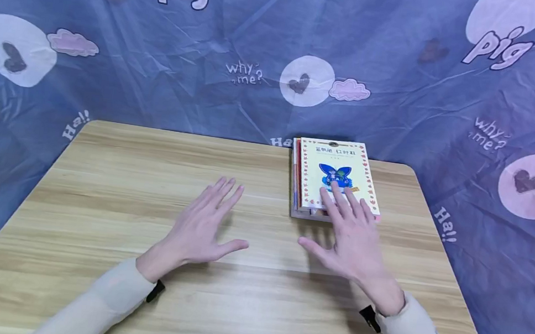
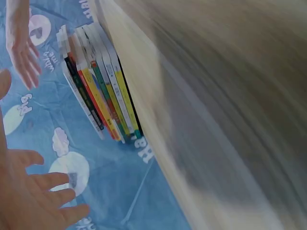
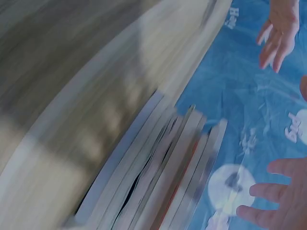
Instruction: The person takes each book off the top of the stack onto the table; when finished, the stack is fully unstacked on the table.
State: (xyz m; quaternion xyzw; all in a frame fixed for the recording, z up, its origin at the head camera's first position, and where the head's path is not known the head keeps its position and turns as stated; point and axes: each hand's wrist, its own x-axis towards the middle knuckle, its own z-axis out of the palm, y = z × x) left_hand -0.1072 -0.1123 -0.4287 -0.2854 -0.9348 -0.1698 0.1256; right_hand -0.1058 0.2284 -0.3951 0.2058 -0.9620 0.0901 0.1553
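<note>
Head view shows the pale cover of the top book [image 1: 312, 167], with its blue winged picture; the left wrist view adds the coloured spines of the book stack [image 2: 98, 81], and the right wrist view its whitish page edges. The left hand [image 1: 196, 231] and right hand [image 1: 353, 244] are spread, thumbs held away, both raised above the table [image 1: 146, 174]. The stack lies below and just beyond the right hand, forward and rightward of the left.
</note>
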